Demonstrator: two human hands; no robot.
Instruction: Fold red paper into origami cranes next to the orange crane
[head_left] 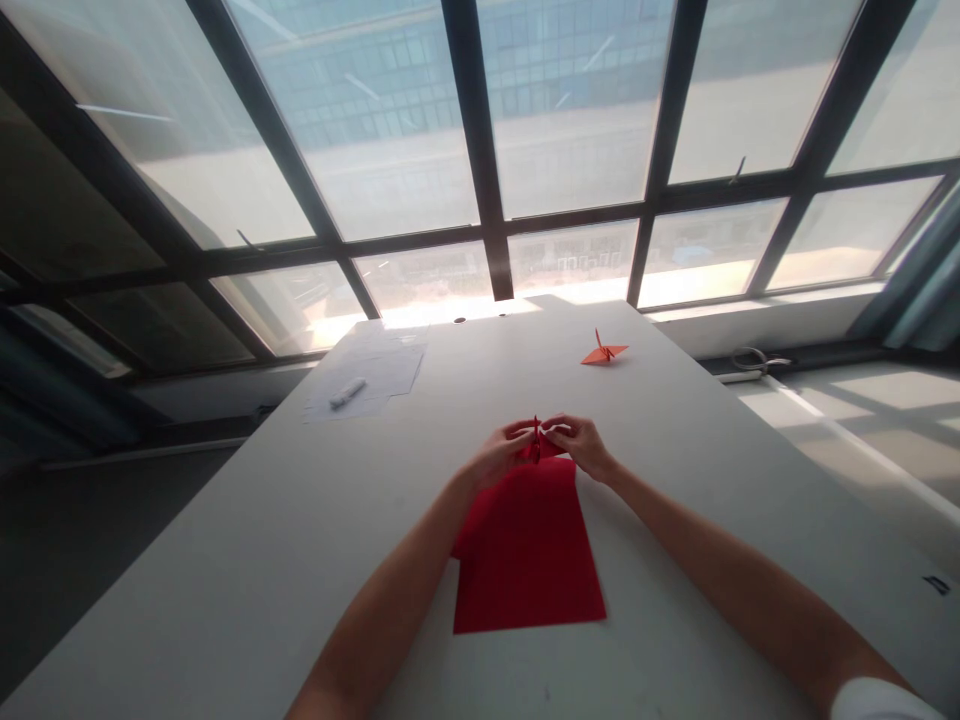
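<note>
Between my two hands is a small red folded paper crane (551,446), held just above the far edge of a red paper sheet (529,550). My left hand (504,448) grips its left side, and my right hand (579,440) pinches its right side with thumb and fingers. A thin red point sticks up between the fingertips. Fingers hide part of the folded paper. The red sheet lies flat on the table below my wrists, with another red piece showing at its left side under my left forearm.
An orange paper crane (604,352) stands on the white table (675,470) at the far right. White paper sheets (397,365) lie at the far left with a whitish rolled object (348,393) on them. Large windows (570,110) rise behind the table.
</note>
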